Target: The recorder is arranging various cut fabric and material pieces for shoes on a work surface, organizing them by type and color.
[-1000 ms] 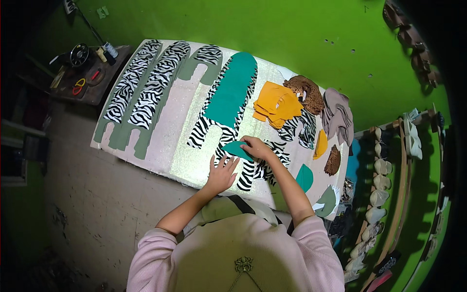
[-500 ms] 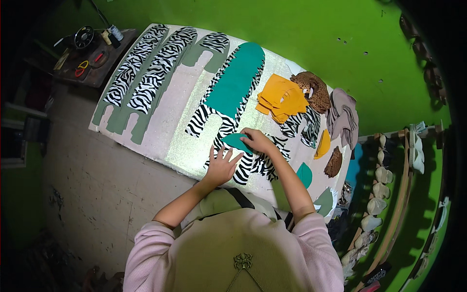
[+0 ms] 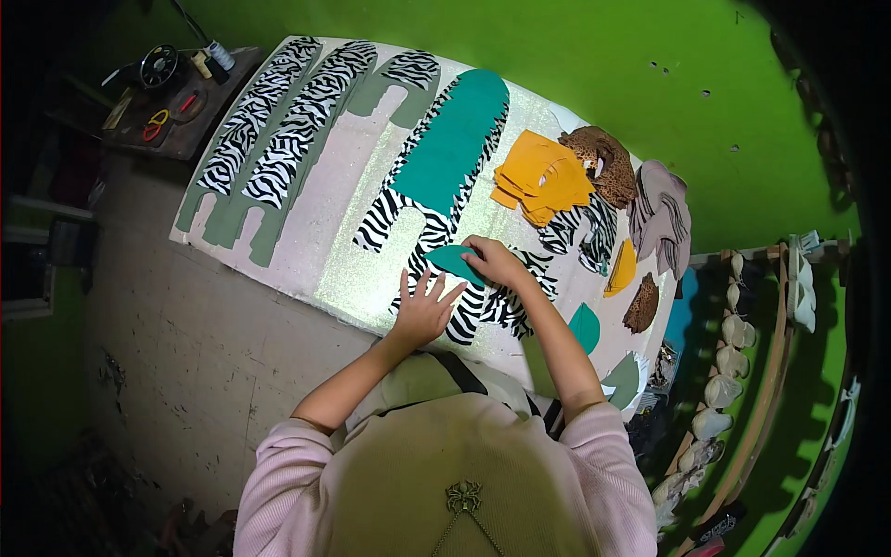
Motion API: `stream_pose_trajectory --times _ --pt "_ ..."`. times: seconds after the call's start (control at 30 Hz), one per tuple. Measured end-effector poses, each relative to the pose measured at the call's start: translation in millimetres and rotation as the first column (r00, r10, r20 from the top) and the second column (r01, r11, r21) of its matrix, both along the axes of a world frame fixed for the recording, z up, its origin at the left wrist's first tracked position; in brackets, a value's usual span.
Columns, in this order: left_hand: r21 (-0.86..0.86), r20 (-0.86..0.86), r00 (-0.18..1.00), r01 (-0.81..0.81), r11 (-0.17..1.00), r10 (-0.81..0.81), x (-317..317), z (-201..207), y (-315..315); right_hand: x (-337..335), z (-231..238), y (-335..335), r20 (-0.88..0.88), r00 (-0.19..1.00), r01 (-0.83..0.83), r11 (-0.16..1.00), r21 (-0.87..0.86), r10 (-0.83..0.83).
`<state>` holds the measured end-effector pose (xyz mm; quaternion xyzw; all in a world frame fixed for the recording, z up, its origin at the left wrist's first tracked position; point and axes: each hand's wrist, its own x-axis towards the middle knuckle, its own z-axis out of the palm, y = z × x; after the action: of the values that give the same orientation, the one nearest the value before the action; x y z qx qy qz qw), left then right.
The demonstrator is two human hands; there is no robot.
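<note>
Left hand: The left hand (image 3: 424, 312) is laid with fingers spread on black-and-white zebra-print fabric (image 3: 465, 320), its fingertips near the lower edge of the teal piece.
Right hand: A corner is pinched between the thumb and fingertips of the right hand (image 3: 498, 264).
Teal piece: The leaf-shaped teal piece (image 3: 451, 261) is set over the zebra-print fabric, near the table's front edge.
Above it: A long, round-ended teal panel (image 3: 455, 139) is bordered by zebra-print fabric with jagged edges.
Left of table: Gray-green panels (image 3: 264, 227) with notched ends are seen, topped by zebra-print strips (image 3: 302, 130).
Right of table: A stack of yellow cutouts (image 3: 540, 181) is heaped beside spotted brown fabric (image 3: 605, 169) and striped grayish-pink fabric (image 3: 661, 218). Nearer the edge are scattered a yellow piece (image 3: 621, 268), a small spotted brown piece (image 3: 641, 304) and a second teal piece (image 3: 585, 328).
Tabletop: All are spread on a pale, glittery table (image 3: 348, 278).
Side bench: Orange-handled scissors (image 3: 156, 127) and thread cones (image 3: 219, 56) are kept on a dark bench (image 3: 176, 144).
Backdrop: The scene is enclosed by a bright green wall (image 3: 594, 46).
</note>
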<state>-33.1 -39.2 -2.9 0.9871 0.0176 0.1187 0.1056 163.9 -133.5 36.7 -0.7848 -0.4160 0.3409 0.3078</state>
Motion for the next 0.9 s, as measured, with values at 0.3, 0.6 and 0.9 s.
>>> stream_pose_trajectory --times 0.3,0.6,0.9 --pt "0.025 -0.077 0.996 -0.041 0.999 0.042 1 -2 0 2 -15 -3 0.063 0.998 -0.023 0.996 0.089 0.017" --pt "0.026 -0.08 0.996 -0.036 0.999 0.038 1 -3 0 4 -14 -2 0.071 0.996 -0.055 0.995 0.08 0.049" --pt "-0.028 -0.057 0.998 -0.019 0.999 0.018 2 -3 1 5 -14 -1 0.091 0.993 -0.08 0.994 0.077 0.073"
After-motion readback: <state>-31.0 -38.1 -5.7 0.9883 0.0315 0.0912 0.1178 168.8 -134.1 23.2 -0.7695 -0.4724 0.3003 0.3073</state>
